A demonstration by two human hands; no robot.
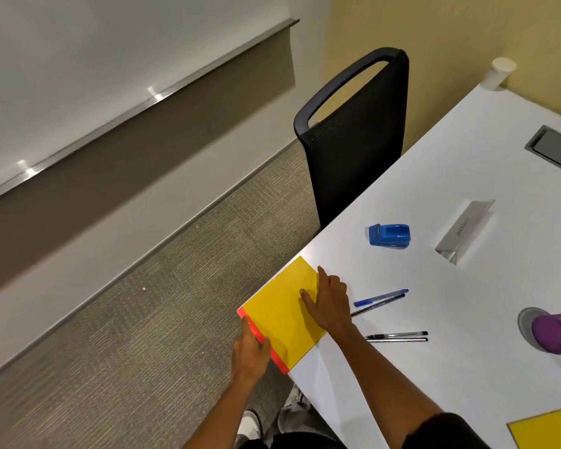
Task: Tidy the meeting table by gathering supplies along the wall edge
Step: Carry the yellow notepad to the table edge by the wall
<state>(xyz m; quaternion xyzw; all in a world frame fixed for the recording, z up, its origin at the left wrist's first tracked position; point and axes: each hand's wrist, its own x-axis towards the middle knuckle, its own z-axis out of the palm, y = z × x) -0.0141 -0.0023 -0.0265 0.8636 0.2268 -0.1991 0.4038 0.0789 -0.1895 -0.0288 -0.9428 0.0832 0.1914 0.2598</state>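
Two sheets being handled at table's near edge, head view only. Yellow sheet (282, 312) lying on top of red sheet (277, 354), red showing only as a strip along the overhanging side. Left hand (250, 350) pinching the red strip at the edge, thumb and fingers curled round it. Right hand (329, 303) pressing flat on the yellow sheet's inner side, fingers mostly straight, index pointing forward, gripping nothing. Both sheets sitting at the white table (434, 286) edge nearest the floor, partly hanging over.

Little looking gathered so far, judging from spread. Blue stapler (389, 234) sitting alone, near the black chair (353, 137). Blue pen (381, 297) and a black pen (378, 305) lying just beside right hand, touching or nearly so. Two more black pens (397, 337) lying side by side nearer the body. Clear name stand (465, 231) lying mid-table. Purple bottle (554, 332) at right border, partly cut off. Second yellow sheet (548, 429) at bottom right corner. White cup (499, 72) at far corner by the yellow wall (467, 34).

Likely still aligning paper stack; pens, stapler, stand remaining well apart. Most of the task looking undone.
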